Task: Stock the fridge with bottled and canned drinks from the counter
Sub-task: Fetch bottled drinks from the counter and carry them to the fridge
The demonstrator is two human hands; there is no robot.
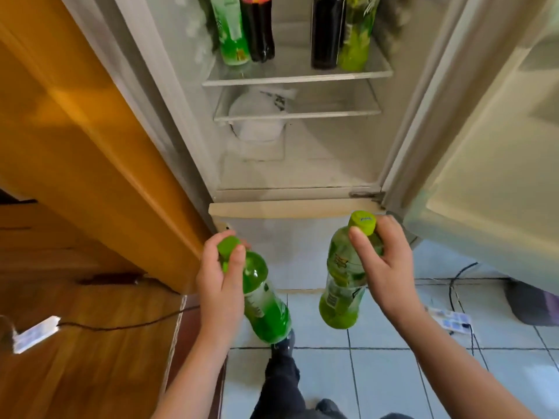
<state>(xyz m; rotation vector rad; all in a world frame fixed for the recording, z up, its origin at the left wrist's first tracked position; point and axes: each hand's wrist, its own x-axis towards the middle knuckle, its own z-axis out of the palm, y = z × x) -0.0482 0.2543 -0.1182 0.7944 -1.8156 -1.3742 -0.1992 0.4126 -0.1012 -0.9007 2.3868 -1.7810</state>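
Green bottle is gripped at the neck by the left hand and yellow-green bottle by the right hand, both held low before the open fridge; each is best lifted upright over the upper shelf front edge into the mid-shelf gap between the stocked bottles.

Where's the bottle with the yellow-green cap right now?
The yellow-capped bottle is right of centre in the head view, gripped at the neck by the right hand, before the open fridge, beside the darker green bottle in the left hand.
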